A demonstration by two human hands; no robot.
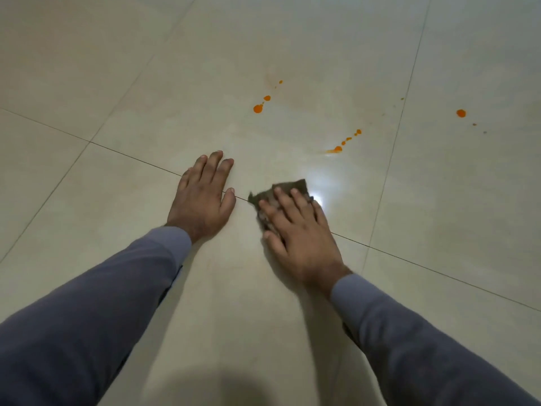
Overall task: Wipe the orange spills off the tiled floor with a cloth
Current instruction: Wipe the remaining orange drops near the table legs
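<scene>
Right hand (pixel 298 230) lies flat with fingers straight and spread, pressing a crumpled dark brown cloth (pixel 288 192) onto the glossy cream tiled floor (pixel 87 68), right on a thin dark grout line (pixel 131 156). Left hand (pixel 202 197) is planted palm-down just beside it, fingers straight, holding nothing. Beyond the cloth sit round orange spills: a cluster of drops (pixel 258 108), a smeared trail (pixel 338 149), a lone blob (pixel 461 113) far right. A bright light glare (pixel 317 197) shines off the tile by the cloth; grey-blue sleeves (pixel 87 317) cover both arms
</scene>
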